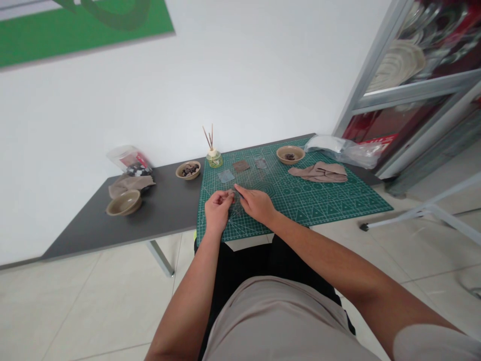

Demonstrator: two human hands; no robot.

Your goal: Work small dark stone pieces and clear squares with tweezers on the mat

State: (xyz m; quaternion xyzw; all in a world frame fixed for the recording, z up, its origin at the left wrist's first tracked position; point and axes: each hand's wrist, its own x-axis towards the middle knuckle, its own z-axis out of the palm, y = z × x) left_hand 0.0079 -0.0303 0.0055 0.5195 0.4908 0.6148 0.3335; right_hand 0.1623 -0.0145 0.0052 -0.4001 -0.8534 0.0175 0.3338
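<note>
Green mat (pixel 323 201) below — L hand (pixel 217 208) pinching sm. brownish piece (pixel 231 192), R hand (pixel 257 204) curled round slim dk. tool (pixel 239 193) — we'd best brace L, work R gently.

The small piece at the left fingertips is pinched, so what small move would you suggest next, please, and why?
Perhaps steady the small piece with the left hand, which pinches it, because the right hand holds a dark, slim object close by.
</note>
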